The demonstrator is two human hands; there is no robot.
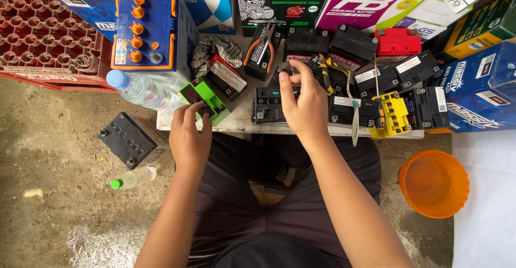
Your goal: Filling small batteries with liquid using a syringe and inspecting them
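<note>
My left hand (pixel 189 136) rests its fingers on a small green battery (pixel 207 97) near the front left of a low white bench (pixel 236 124). Fingertips touch the green battery's near end. My right hand (pixel 304 104) lies over a small black battery (pixel 267 104) at the bench's middle, with thumb and fingers pinched at its top edge. Whether something tiny is held between those fingers cannot be told.
Several black batteries, a red-topped one (pixel 397 42) and a yellow-topped one (pixel 394 113) crowd the bench. A large blue battery with orange caps (pixel 144 23), a water bottle (pixel 141 89), pliers (pixel 259 52), a red crate (pixel 43 34), boxes behind, an orange bowl (pixel 433 182) and a floor battery (pixel 131 139).
</note>
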